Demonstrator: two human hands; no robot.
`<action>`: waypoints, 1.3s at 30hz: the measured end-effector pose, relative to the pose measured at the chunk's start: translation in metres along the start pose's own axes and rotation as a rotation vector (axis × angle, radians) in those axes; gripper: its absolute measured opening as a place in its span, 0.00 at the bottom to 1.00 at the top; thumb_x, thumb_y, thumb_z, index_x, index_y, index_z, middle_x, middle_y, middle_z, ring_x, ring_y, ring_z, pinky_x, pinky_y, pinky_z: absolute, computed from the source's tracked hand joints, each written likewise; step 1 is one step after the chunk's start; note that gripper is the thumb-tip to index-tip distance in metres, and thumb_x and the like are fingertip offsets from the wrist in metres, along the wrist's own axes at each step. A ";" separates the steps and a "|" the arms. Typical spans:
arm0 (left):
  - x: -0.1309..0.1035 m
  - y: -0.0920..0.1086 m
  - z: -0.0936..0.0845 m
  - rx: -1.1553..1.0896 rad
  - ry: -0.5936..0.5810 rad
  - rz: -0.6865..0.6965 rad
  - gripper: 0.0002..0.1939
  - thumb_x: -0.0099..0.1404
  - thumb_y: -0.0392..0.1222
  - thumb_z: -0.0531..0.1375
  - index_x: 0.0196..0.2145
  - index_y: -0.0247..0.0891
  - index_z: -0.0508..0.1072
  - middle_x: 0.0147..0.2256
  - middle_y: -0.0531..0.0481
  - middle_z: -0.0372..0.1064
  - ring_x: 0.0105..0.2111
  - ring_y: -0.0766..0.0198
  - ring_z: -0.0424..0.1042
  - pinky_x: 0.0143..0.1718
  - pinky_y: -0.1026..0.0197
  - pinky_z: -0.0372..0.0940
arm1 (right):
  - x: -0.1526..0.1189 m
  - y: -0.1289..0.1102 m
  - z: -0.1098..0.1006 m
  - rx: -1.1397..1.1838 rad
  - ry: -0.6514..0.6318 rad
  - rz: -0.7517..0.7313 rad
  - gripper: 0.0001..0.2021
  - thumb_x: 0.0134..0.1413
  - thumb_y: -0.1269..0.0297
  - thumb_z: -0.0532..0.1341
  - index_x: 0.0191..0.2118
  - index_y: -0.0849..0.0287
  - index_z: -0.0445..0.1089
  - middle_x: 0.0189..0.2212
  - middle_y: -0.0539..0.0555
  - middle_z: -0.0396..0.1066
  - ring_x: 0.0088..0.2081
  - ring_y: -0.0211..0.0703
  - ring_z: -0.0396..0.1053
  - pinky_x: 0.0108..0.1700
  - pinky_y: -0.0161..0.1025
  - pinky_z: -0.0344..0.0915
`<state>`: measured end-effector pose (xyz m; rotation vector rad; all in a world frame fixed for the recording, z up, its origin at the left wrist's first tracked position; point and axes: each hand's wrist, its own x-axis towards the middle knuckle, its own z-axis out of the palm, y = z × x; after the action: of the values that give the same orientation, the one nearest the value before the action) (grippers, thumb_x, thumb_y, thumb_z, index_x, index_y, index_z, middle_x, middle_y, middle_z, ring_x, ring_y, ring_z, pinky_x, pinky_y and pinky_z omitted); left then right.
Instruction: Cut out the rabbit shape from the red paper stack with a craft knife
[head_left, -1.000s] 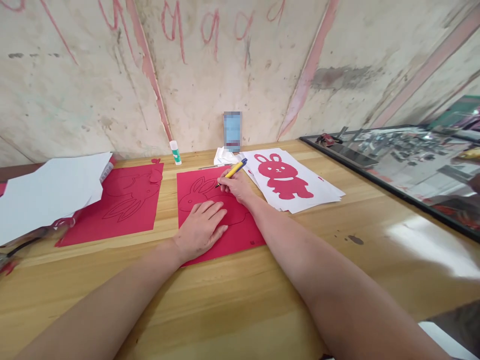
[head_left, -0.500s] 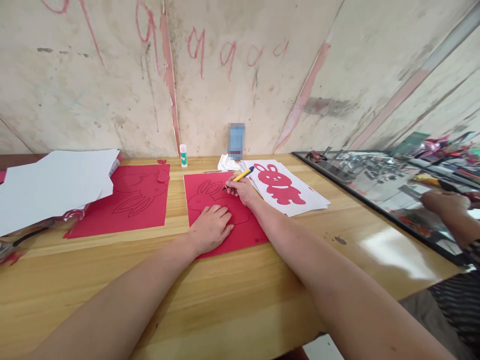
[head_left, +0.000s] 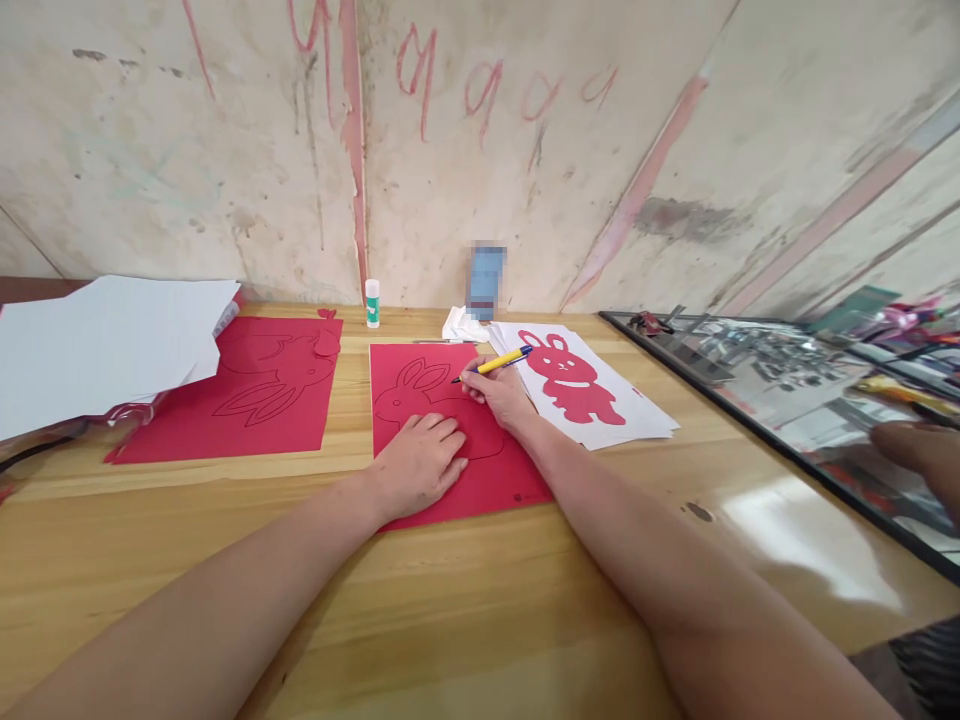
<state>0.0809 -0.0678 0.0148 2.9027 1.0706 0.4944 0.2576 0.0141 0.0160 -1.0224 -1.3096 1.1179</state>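
A red sheet of paper [head_left: 450,490] with a rabbit outline drawn on it in dark line lies before me. My left hand [head_left: 421,460] rests flat on its lower left part, fingers stretched out over the rabbit's body. In my right hand [head_left: 495,390] is a yellow pen [head_left: 504,360] with a blue end, its dark tip pointing left, close to the rabbit's back. Whether the tip touches the paper I cannot tell. Just right of this hand lies a white sheet [head_left: 637,425] bearing a red cut-out rabbit [head_left: 574,380].
Another red sheet [head_left: 292,425] with a rabbit drawing lies left, partly under white papers [head_left: 105,330]. A glue stick [head_left: 373,304] and crumpled tissue [head_left: 463,326] stand near the wall. At right, another person's hand [head_left: 919,455] is over a black-framed tray [head_left: 780,450] of small parts.
The view has shifted slightly. My right hand still holds the pen, now tilted flatter, with its tip a little further right along the rabbit's back. My left hand stays on the sheet.
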 end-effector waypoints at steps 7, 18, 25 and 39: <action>0.000 0.000 0.000 -0.026 -0.019 -0.010 0.16 0.71 0.44 0.50 0.49 0.34 0.69 0.52 0.41 0.67 0.51 0.50 0.64 0.49 0.45 0.62 | 0.000 0.010 -0.002 -0.181 -0.102 -0.115 0.07 0.43 0.63 0.64 0.25 0.57 0.64 0.18 0.46 0.63 0.22 0.36 0.61 0.28 0.37 0.58; 0.001 0.001 -0.001 -0.044 -0.018 -0.011 0.17 0.71 0.43 0.49 0.51 0.34 0.69 0.53 0.40 0.67 0.52 0.50 0.63 0.50 0.45 0.63 | 0.005 0.015 -0.006 -0.260 -0.150 -0.123 0.06 0.43 0.63 0.62 0.25 0.57 0.63 0.20 0.47 0.63 0.24 0.37 0.61 0.29 0.37 0.59; 0.001 0.001 -0.001 -0.043 -0.011 -0.004 0.16 0.71 0.43 0.49 0.50 0.34 0.69 0.53 0.41 0.67 0.51 0.50 0.64 0.50 0.46 0.63 | 0.002 0.009 -0.003 -0.228 -0.147 -0.101 0.07 0.43 0.63 0.62 0.25 0.57 0.63 0.19 0.46 0.63 0.23 0.36 0.60 0.28 0.37 0.58; 0.000 0.001 -0.002 -0.043 -0.012 0.001 0.16 0.70 0.43 0.50 0.49 0.33 0.70 0.52 0.41 0.68 0.50 0.50 0.64 0.48 0.46 0.63 | 0.003 0.012 -0.004 -0.295 -0.162 -0.111 0.06 0.44 0.63 0.62 0.25 0.57 0.64 0.18 0.46 0.63 0.22 0.36 0.60 0.27 0.37 0.57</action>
<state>0.0808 -0.0687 0.0167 2.8651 1.0435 0.4939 0.2609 0.0194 0.0045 -1.0733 -1.6783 0.9566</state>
